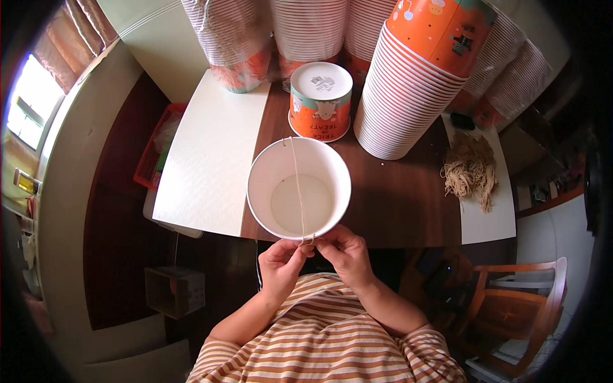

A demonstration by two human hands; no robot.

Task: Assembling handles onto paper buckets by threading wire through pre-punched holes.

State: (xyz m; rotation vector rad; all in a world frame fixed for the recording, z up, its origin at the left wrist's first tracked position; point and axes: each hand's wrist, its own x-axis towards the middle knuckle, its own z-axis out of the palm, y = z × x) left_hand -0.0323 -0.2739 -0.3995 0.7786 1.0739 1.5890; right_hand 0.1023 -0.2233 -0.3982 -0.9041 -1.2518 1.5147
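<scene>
A person in an orange-and-white striped shirt [332, 332] looked down at a dark brown wooden surface [396, 198]. At its near edge stood a white round paper bucket [299, 189], upright and open at the top, its inside empty. A thin pale string [297, 185] ran straight across the mouth of the bucket, from the far rim to the near rim.

Both hands met at the near rim. The left hand [281, 263] was closed, its fingertips pinching the string's end. The right hand [345, 252] was closed too, thumb and forefinger pinching the same spot, touching the rim. The two hands touched each other there.

Just beyond the bucket stood an orange paper bucket turned upside down [320, 101], with a white base and a green band. To its right leaned a tall nested stack of orange-and-white paper buckets [415, 89], with more stacks wrapped in clear plastic [236, 45] behind. A white textured sheet [207, 166] lay at the left. On the right, a loose heap of pale strings [471, 171] lay on a second white sheet [488, 220].
</scene>
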